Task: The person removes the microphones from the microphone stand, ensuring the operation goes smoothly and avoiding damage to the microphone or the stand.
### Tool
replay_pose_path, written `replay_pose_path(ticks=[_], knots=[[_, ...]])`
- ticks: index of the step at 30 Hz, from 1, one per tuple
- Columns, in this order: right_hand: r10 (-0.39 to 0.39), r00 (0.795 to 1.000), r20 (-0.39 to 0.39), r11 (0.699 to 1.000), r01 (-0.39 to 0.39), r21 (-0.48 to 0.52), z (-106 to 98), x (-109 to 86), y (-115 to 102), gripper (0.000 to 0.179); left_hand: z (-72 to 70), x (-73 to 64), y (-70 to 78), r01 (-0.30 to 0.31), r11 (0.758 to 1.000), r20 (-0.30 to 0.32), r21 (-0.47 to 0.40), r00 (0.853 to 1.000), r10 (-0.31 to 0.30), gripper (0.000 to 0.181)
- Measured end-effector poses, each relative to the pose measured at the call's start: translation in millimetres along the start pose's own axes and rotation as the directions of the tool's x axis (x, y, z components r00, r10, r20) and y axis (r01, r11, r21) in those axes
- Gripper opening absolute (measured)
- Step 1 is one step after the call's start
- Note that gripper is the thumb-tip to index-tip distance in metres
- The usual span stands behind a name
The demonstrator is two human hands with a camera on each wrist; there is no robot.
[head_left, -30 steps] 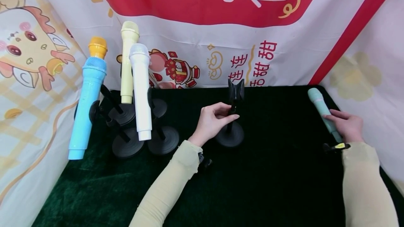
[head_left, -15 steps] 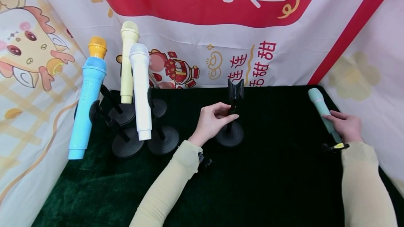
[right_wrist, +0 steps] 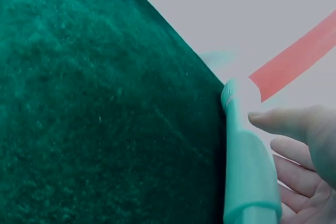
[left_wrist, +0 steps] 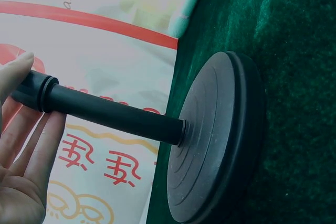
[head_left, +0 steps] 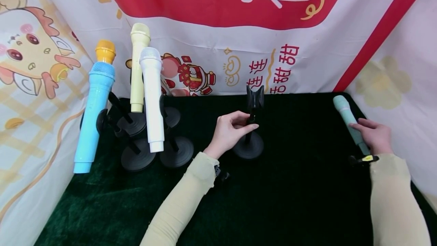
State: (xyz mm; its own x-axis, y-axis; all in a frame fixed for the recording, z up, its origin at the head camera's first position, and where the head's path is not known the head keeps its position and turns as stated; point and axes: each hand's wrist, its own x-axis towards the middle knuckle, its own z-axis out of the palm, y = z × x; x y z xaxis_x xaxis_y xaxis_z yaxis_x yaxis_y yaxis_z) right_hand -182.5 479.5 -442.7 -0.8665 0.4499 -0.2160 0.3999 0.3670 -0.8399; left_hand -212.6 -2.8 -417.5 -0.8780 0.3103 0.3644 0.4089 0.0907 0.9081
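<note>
My left hand [head_left: 230, 130] pinches the upper stem of a black desktop microphone stand [head_left: 248, 147]. The stand is upright on the dark green cloth, its forked clip holding nothing. In the left wrist view, thumb and fingers lie on either side of the stem's collar [left_wrist: 39, 90]. At the far right, my right hand [head_left: 375, 137] holds a mint-green microphone [head_left: 348, 115] lying near the cloth's edge. In the right wrist view, the thumb rests against this microphone and the other fingertips are partly hidden behind it.
At the left, several black stands bear microphones: a blue one [head_left: 95, 113], a white one [head_left: 151, 98], a pale yellow one [head_left: 138, 67] and one with an orange head [head_left: 106, 50], mostly hidden. Printed cloth [head_left: 205, 37] hangs behind the green cloth [head_left: 280, 200].
</note>
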Motion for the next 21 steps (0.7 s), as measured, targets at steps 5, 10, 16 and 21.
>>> replay_pose_path(ticks=[5,10,16,21], knots=[[-0.035,0.998,-0.047,0.995,0.039,0.095,1.0,-2.9,-9.9,0.072,-0.4,0.0,0.0,-0.01,1.0,0.0,0.001,1.0,0.01,0.023],[-0.07,0.993,-0.094,0.985,0.084,0.151,3.3,-7.6,-28.3,0.068,-0.3,0.5,-1.3,-0.021,1.0,-0.002,-0.004,1.0,0.021,0.022],[-0.124,0.986,-0.11,0.969,0.144,0.203,8.1,-19.0,-53.4,0.063,0.1,0.6,-3.3,-0.025,1.0,-0.001,-0.003,1.0,0.025,0.023],[-0.192,0.977,-0.089,0.958,0.206,0.2,16.3,-33.7,-78.4,0.061,-0.4,0.7,-3.5,-0.02,1.0,0.003,-0.004,1.0,0.02,0.024]])
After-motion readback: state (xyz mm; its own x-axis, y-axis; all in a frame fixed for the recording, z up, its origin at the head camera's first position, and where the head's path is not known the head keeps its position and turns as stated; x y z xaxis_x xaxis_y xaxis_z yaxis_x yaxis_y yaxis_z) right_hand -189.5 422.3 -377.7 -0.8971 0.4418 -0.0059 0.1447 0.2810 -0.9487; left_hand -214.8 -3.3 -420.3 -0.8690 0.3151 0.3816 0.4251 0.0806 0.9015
